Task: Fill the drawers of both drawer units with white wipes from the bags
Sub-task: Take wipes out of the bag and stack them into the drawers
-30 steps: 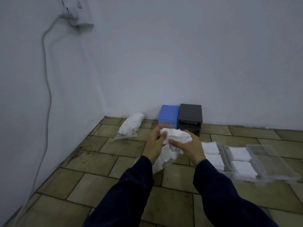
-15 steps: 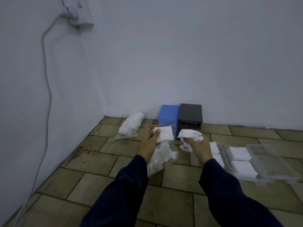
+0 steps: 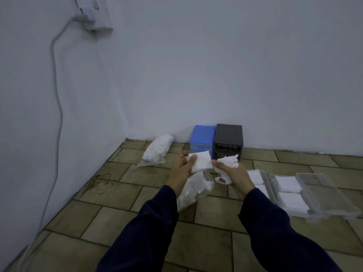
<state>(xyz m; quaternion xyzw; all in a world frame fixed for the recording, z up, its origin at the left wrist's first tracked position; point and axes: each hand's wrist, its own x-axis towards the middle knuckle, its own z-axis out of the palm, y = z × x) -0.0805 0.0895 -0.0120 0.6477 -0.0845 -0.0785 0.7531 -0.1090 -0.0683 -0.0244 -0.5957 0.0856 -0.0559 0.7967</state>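
Tiled floor (image 3: 110, 216) in corner of pale-walled room. Blue drawer unit (image 3: 202, 141) and dark grey drawer unit (image 3: 228, 139) stand side by side against wall. Left hand (image 3: 181, 169) pinches flat square wipe (image 3: 201, 163) under thumb, clear bag of wipes (image 3: 193, 190) hanging below same hand. Right hand (image 3: 232, 171) grips crumpled wipes (image 3: 228, 160), fingers curled round them. Second full bag (image 3: 158, 150) lies near wall, left of blue unit. Clear drawers (image 3: 312, 191) on floor at right, folded wipes inside.
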